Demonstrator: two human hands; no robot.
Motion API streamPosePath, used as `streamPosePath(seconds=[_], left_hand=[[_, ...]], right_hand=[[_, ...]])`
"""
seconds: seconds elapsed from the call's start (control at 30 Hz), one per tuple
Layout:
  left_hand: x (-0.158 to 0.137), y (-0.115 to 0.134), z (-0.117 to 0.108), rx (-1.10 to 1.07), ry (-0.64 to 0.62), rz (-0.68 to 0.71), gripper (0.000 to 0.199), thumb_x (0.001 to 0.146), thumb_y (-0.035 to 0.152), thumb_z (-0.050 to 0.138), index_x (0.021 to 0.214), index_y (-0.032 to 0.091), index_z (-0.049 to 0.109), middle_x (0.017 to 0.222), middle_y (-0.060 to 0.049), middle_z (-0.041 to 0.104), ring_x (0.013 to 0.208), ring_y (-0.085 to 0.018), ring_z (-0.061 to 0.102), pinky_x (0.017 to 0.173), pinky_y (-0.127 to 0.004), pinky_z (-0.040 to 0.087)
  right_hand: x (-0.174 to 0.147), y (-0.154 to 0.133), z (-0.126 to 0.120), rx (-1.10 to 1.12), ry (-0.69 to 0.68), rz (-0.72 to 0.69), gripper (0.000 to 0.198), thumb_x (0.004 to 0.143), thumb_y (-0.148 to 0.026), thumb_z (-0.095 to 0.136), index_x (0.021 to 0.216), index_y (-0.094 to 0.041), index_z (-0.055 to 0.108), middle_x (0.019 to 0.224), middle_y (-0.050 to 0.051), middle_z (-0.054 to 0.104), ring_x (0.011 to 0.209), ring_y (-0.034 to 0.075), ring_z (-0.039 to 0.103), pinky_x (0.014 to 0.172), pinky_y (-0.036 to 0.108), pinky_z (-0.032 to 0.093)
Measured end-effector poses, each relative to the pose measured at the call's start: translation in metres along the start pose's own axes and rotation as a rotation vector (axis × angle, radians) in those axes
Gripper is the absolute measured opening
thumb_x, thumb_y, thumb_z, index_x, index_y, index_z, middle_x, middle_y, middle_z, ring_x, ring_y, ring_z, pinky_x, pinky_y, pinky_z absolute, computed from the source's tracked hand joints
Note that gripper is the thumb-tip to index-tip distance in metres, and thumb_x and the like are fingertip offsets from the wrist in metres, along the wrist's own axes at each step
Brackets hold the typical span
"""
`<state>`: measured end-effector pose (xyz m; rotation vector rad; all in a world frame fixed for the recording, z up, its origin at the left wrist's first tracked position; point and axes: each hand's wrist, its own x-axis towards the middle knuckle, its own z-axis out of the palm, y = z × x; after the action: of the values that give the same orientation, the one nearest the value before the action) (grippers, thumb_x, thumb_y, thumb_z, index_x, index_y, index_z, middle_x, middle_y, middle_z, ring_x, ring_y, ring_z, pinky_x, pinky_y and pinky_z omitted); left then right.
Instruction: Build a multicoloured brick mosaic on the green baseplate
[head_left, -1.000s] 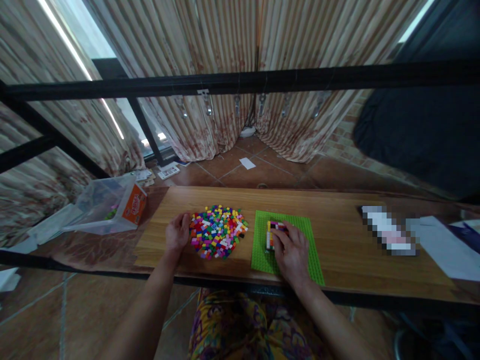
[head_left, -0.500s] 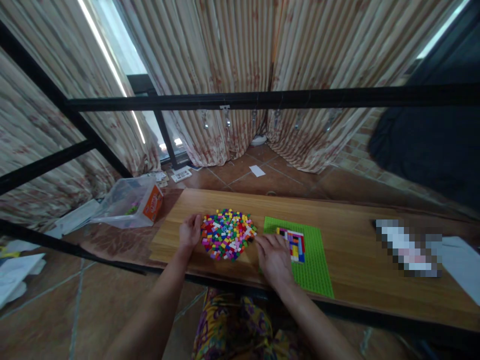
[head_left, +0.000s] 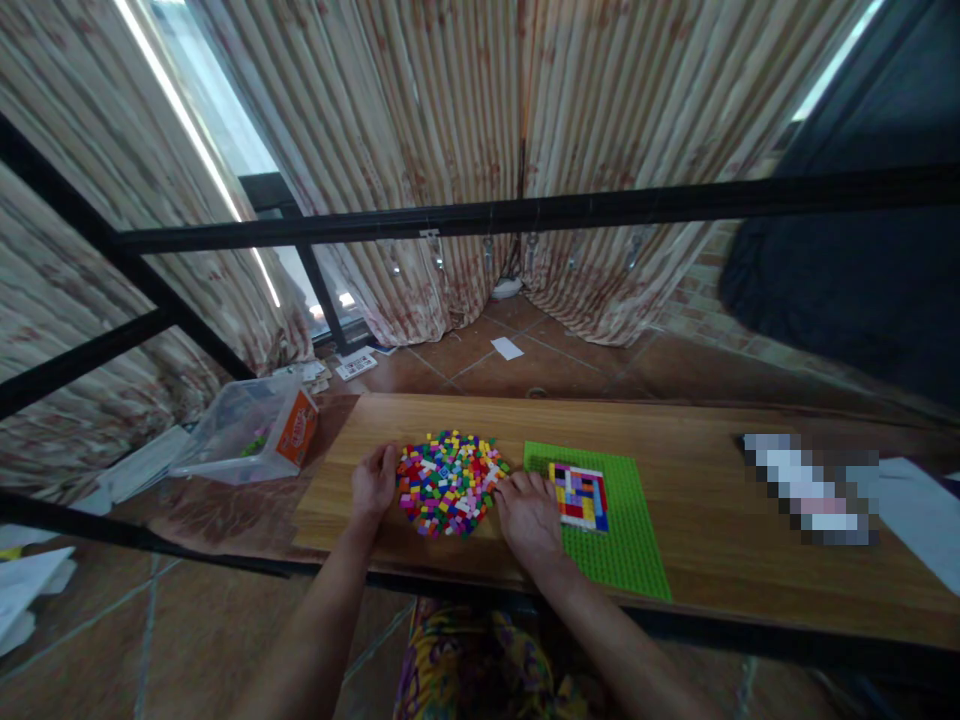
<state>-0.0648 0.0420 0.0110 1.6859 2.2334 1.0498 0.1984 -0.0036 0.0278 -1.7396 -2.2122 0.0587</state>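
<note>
A pile of small multicoloured toy building bricks lies on the wooden tabletop. At the pile's left edge is my left hand, its fingers curled together; whether a brick is inside cannot be seen. My right hand is at the pile's right edge, palm down, with its fingers bent and drawn together. Its fingertips reach the outer bricks, and what they pinch, if anything, is hidden. Just right of that hand sits a green studded baseplate, carrying a flat block of coloured bricks with a white, red and blue border.
The long wooden table has a pixelated object and white paper on its right. A clear plastic box with an orange label stands left. A black metal bar crosses before the curtains.
My right hand has moved left, away from the baseplate and onto the pile's edge, uncovering more of the brick block. My left hand stays beside the pile. The camera view has shifted slightly.
</note>
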Motion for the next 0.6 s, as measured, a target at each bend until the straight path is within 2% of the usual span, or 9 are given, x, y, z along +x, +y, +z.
streamPosePath(seconds=[0.23, 0.6], left_hand=[[0.0016, -0.0040, -0.0002, -0.023, -0.032, -0.007, 0.037, 0.091, 0.039, 0.039, 0.093, 0.016, 0.068, 0.093, -0.013, 0.072, 0.086, -0.022, 0.066, 0.073, -0.030, 0.049], [-0.0021, 0.0026, -0.0061, -0.031, -0.018, -0.010, 0.035, 0.090, 0.040, 0.039, 0.085, 0.019, 0.067, 0.084, -0.010, 0.073, 0.083, -0.023, 0.068, 0.069, -0.030, 0.049]], right_hand=[[-0.0007, -0.0010, -0.0003, 0.047, -0.001, -0.025, 0.013, 0.090, -0.020, 0.053, 0.087, -0.020, 0.065, 0.090, 0.006, 0.065, 0.089, 0.022, 0.050, 0.078, 0.035, 0.029], [0.0017, -0.0030, 0.0047, 0.094, -0.018, -0.011, 0.018, 0.085, -0.011, 0.055, 0.086, -0.021, 0.070, 0.090, 0.006, 0.068, 0.091, 0.023, 0.054, 0.077, 0.035, 0.031]])
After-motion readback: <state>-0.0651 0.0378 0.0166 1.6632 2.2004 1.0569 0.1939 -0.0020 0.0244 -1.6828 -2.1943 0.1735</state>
